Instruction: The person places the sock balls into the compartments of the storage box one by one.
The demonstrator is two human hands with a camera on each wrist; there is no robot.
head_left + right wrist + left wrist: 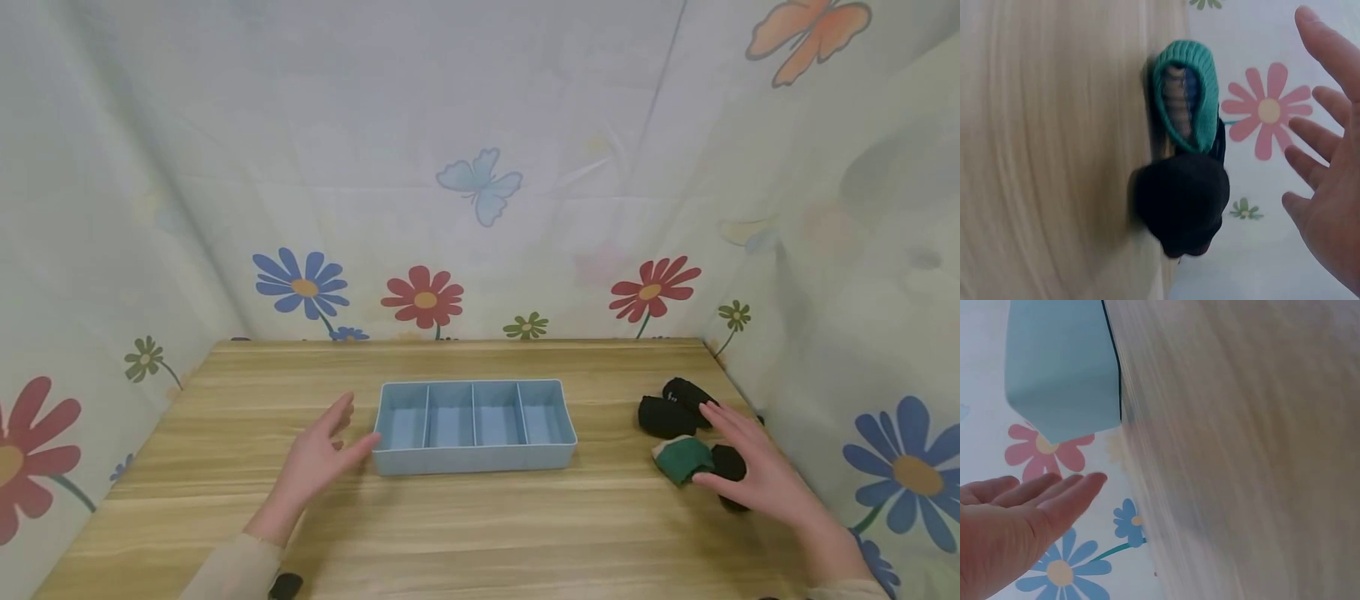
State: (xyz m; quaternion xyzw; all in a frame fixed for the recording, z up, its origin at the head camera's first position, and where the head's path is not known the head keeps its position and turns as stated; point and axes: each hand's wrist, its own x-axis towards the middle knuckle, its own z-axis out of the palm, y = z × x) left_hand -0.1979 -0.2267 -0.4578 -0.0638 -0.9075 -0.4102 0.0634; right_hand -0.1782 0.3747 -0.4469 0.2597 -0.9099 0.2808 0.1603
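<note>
A light blue box with several compartments stands mid-table, its compartments bare. My left hand hovers beside its left end, fingers extended and thumb toward the box; nothing is in its grasp. In the left wrist view the box appears beyond the fingertips. On the right lies a group of rolled socks: a green one with a ribbed cuff, a black one, another black one behind, and a black one partly behind my right hand. That hand is spread above the group, holding nothing.
The wooden table reaches back to a flowered cloth backdrop, which also hangs along both sides. A small black object shows by the left sleeve at the lower edge.
</note>
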